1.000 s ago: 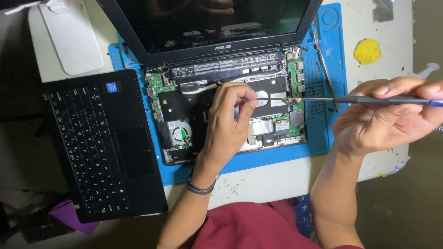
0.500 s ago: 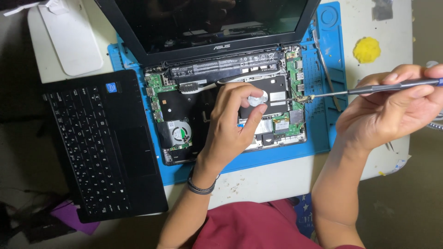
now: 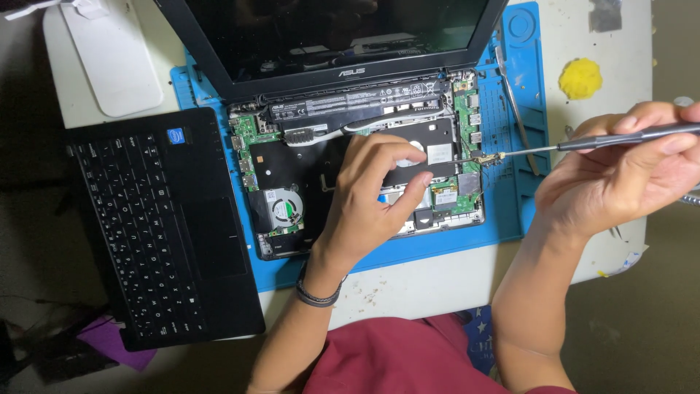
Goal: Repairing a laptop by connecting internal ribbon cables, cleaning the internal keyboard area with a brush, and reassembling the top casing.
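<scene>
The open laptop [image 3: 357, 168] lies on a blue mat [image 3: 510, 219] on the table [image 3: 437, 281], with its black keyboard cover [image 3: 168, 226] taken off and set just to the left. The left hand [image 3: 372, 197] rests flat and loose on the black parts inside, holding nothing, and the right hand [image 3: 620, 175] is shut around a thin screwdriver [image 3: 583, 144] whose tip touches the small gold part [image 3: 485, 157] at the laptop's right edge. I think the tip could slip and scratch the green board [image 3: 467, 109], or a tiny screw could fall and get lost, because the right hand holds the tool far back.

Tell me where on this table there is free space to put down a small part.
Bare white table lies below the blue mat, between the forearms. More lies right of the mat, near the yellow blob. The opened laptop and removed keyboard cover crowd the left.
</scene>
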